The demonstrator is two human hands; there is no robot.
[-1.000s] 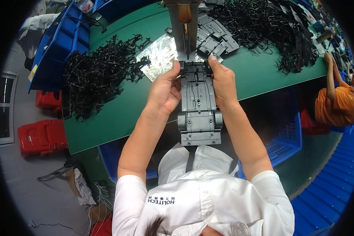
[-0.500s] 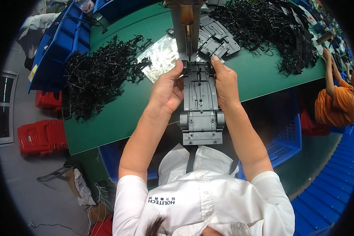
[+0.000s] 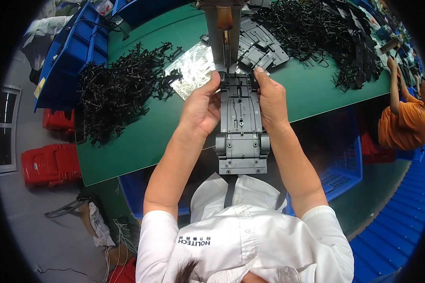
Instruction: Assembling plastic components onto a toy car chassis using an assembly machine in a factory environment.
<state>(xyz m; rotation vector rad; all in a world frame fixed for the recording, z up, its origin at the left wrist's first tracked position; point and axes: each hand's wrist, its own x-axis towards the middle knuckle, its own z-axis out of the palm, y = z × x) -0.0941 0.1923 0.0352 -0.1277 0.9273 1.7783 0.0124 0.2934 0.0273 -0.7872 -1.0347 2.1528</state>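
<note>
Very little had changed over the last second: the long dark grey panel [image 3: 241,106], your left hand [image 3: 200,109], your right hand [image 3: 272,98] and the upright tool [image 3: 227,49] all sat slightly further right in view. Because they drifted together, and the clear bag [image 3: 193,70] behind them shifted too, your head had probably moved more than the work had. For the job, I judged that to mean you were steadying the panel under the tool rather than swapping or turning it. You gripped it on both sides at its far end, each thumb near a far corner; your fingers underneath were mostly hidden, so how firmly you pinched I could not tell. The panel lay lengthwise in front of you, its far end just below the tool's tip and its near end past the edge of the green table [image 3: 123,158], above your lap. The tip stood at the panel's far left corner, but whether it touched could not be made out. The pile of thin black parts [image 3: 111,92] on the left looked unchanged.
</note>
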